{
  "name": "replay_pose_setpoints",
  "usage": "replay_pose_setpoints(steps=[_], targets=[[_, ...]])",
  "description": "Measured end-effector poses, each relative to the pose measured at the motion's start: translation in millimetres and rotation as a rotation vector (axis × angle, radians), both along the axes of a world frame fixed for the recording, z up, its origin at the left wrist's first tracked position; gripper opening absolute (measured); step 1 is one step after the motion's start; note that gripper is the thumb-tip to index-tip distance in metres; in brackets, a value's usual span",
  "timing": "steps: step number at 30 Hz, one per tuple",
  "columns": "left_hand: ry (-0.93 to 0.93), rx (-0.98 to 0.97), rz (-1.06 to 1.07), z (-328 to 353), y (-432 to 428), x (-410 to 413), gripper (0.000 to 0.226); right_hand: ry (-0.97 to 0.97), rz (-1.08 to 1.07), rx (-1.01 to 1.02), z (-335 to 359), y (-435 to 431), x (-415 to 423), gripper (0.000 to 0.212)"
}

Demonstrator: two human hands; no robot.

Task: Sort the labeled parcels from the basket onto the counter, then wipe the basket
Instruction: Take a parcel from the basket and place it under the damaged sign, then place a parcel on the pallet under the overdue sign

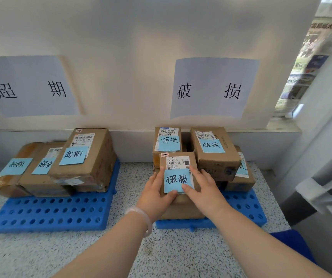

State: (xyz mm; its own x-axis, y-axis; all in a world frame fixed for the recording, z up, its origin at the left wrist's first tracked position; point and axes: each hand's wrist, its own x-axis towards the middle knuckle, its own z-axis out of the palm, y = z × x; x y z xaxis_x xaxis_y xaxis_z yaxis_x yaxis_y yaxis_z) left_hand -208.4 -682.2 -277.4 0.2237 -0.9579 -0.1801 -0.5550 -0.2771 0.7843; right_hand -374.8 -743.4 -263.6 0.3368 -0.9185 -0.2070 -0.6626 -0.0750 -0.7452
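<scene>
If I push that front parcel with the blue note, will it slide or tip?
Probably stiff: the front parcel is a cardboard box with square edges. Pushed back, it would likely bump the parcel behind it rather than tip. Its sticky note could peel.

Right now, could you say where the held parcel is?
Head view, centre-right: the parcel is at the front of the right blue pallet, between left hand and right hand.
</scene>
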Motion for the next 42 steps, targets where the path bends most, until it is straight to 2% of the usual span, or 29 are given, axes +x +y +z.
replay_pose_setpoints(steps=[7, 11, 15, 20, 25, 35, 42], targets=[[-0.099, -0.041, 0.04, 2, 21, -14, 0.095, -0.009, 0.069, -0.073, -1, 25, -26, 0.078], [-0.166, -0.036, 0.117, 1, 41, -27, 0.101, 0.083, 0.096, -0.154, 1, 47, -43, 0.084], [-0.315, -0.033, 0.087, 8, 63, -36, 0.105, 0.228, 0.129, -0.196, 6, 74, -58, 0.099], [-0.566, -0.054, -0.138, 19, 83, -51, 0.099, 0.356, 0.058, -0.262, 6, 117, -71, 0.109], [-0.643, -0.087, -0.394, 14, 117, -75, 0.096, 0.433, -0.071, -0.24, -1, 186, -83, 0.113], [-0.652, -0.239, -0.818, 16, 169, -195, 0.095, 0.576, -0.459, -0.157, -3, 299, -177, 0.121], [-0.619, -0.324, -1.054, 26, 208, -301, 0.095, 0.54, -0.693, -0.152, -1, 373, -263, 0.123]])
